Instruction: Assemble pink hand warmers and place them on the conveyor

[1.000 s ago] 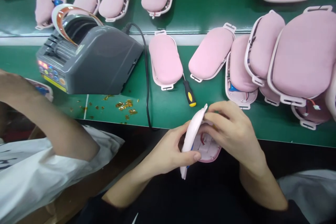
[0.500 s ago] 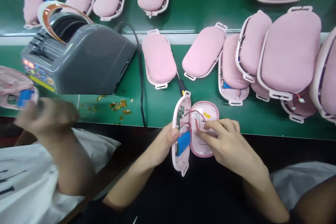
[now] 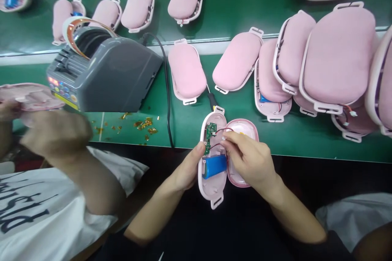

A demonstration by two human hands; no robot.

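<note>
- Pink casing half (image 3: 214,187), one: our left hand (image 3: 187,168) grasps it
- White plug (image 3: 223,138), one: our right hand (image 3: 256,161) pinches it
- Blue battery (image 3: 215,166), one; green board (image 3: 210,135), one

A factory assembly bench (image 3: 143,126), shown by rows of half-open pink casings (image 3: 187,71) and coworkers.

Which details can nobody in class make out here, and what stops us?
All in the head view:
- White plug: shape, mostly covered by the right hand.
- Screwdriver: handle end, behind the open case.
- Co-worker's nearer hand: fingers, motion blur.
- Rightmost pink case: far side, cut off by the edge.
- Red display: reading, too small and blurred.
</note>
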